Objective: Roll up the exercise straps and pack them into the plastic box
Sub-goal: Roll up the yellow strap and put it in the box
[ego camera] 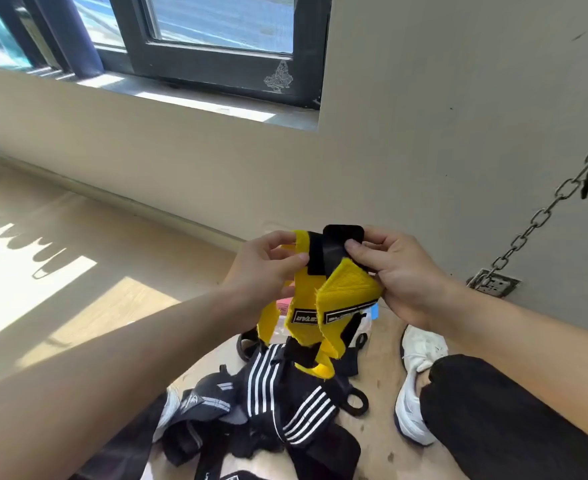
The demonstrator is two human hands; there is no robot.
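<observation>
Yellow strap (349,289) held up: left hand (268,261) pinched it from 9 o'clock, right hand (400,271) from 3 o'clock. At 6 o'clock, black striped straps (285,403) lay heaped on the floor (112,306).

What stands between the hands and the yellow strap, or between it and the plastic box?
Nothing at the grasp: left hand and right hand both pinch the yellow strap. The box cannot be made out; black striped straps lie heaped on the floor below.

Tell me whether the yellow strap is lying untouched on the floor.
No, the left hand and right hand pinch the yellow strap up above the black straps.
</observation>
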